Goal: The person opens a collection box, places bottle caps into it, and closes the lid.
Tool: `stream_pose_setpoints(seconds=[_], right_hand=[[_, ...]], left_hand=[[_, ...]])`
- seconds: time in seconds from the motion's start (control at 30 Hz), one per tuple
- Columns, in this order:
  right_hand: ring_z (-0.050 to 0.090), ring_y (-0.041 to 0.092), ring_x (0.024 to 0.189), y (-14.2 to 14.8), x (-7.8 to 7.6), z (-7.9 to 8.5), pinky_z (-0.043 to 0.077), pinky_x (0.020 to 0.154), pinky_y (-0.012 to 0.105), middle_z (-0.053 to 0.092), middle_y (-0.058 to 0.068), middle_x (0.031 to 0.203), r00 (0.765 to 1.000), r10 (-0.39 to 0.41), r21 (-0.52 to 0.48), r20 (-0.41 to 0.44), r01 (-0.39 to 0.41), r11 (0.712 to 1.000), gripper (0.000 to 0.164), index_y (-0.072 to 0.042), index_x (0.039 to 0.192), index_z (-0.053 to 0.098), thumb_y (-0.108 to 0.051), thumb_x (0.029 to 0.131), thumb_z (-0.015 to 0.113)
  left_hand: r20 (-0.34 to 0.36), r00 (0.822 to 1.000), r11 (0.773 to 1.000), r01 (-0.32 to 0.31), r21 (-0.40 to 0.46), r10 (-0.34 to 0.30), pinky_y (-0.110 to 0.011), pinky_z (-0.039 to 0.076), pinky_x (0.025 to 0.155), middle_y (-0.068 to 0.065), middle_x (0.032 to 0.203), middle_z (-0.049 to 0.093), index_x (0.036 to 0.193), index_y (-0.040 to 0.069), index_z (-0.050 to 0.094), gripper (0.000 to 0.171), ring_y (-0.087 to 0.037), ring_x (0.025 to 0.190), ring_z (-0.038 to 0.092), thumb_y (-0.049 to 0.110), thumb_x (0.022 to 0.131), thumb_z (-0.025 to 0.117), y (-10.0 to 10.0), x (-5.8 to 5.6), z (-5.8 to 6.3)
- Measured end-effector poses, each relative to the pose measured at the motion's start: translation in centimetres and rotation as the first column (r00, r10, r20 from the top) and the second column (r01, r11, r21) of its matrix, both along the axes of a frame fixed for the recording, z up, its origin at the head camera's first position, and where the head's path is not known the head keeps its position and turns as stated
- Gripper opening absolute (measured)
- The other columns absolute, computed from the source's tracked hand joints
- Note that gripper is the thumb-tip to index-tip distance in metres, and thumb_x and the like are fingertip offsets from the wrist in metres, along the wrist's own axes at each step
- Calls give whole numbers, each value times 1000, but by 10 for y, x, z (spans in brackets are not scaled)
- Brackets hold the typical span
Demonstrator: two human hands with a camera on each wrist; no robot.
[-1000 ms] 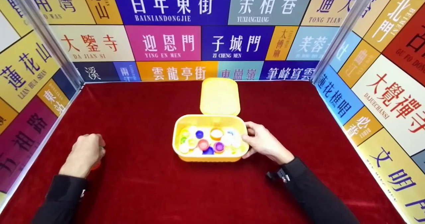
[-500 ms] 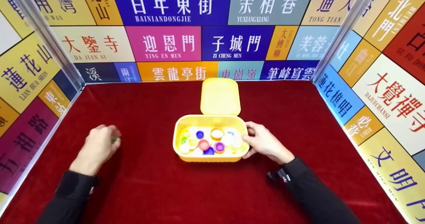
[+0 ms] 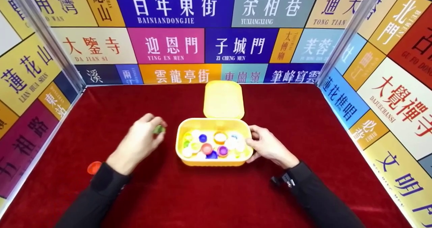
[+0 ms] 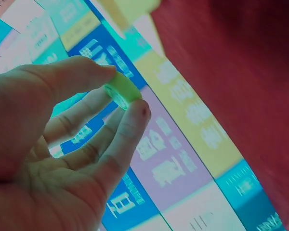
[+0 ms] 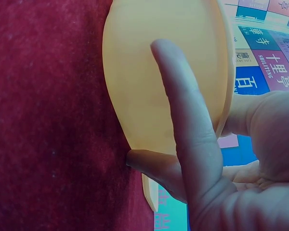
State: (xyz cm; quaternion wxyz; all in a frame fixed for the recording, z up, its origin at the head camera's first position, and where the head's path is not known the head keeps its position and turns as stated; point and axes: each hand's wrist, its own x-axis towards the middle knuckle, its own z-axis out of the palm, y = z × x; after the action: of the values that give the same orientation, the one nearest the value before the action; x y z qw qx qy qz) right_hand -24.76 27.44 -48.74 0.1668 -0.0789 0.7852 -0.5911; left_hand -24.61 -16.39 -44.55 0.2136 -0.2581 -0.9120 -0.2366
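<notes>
My left hand [image 3: 136, 143] pinches a small round green bottle cap [image 4: 123, 90] between thumb and fingertips, above the cloth to the left of the yellow box [image 3: 212, 162]. That open box stands mid-table with several caps inside, among them a purple one [image 3: 222, 150], a pink one [image 3: 207, 149] and a dark blue one [image 3: 203, 138]. At the box's right end my right hand [image 3: 271, 147] holds the wall, with fingers lying along its outer side [image 5: 139, 77] in the right wrist view. A red cap [image 3: 93, 167] lies on the cloth near my left sleeve.
Behind the box a yellow lid [image 3: 223, 99] lies on the dark red cloth [image 3: 216, 197]. Panels printed with coloured signs [image 3: 168, 5] enclose the table at the back and both sides.
My left hand has moved right and farther back, toward the box, carrying the green bottle cap. The red cap has come into full view behind it. The right hand and box stay put.
</notes>
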Motion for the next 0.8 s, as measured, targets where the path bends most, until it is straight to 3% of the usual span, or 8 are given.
stream_pose_setpoints(seconds=[0.13, 0.4, 0.6, 0.8], right_hand=[[86, 44, 95, 0, 1, 1, 76, 70, 52, 72, 34, 145, 1000, 0, 5, 0, 0, 1000, 52, 5, 165, 51, -1, 114, 59], [85, 47, 97, 0, 2, 1, 76, 71, 53, 71, 35, 145, 1000, 4, 5, -1, -4, 1000, 53, 6, 165, 50, -2, 114, 59], [85, 47, 97, 1, 1, 1, 76, 71, 53, 71, 35, 146, 1000, -2, 5, -4, 2, 1000, 52, 5, 165, 51, -2, 114, 59], [86, 45, 97, 2, 2, 0, 76, 71, 53, 71, 35, 146, 1000, 1, 10, -2, -1, 1000, 52, 6, 165, 51, -2, 114, 59]], left_hand=[[-5, 998, 998, 63, -7, -63, -44, 70, 82, -18, 104, 71, 113, 0, 81, 19, -31, 90, 72, -4, 95, 85, 25, -3, 0], [81, 982, 984, 173, -45, -169, -47, 72, 90, -18, 108, 71, 117, 0, 82, 21, -33, 95, 75, -4, 96, 86, 68, -11, -6], [92, 972, 970, 223, -95, -215, -46, 72, 86, -19, 107, 73, 113, -2, 81, 16, -35, 92, 76, -3, 98, 87, 86, -19, -16], [139, 967, 966, 230, -120, -213, -45, 71, 86, -22, 115, 73, 114, -2, 80, 14, -36, 96, 75, -2, 101, 85, 92, -21, -22]])
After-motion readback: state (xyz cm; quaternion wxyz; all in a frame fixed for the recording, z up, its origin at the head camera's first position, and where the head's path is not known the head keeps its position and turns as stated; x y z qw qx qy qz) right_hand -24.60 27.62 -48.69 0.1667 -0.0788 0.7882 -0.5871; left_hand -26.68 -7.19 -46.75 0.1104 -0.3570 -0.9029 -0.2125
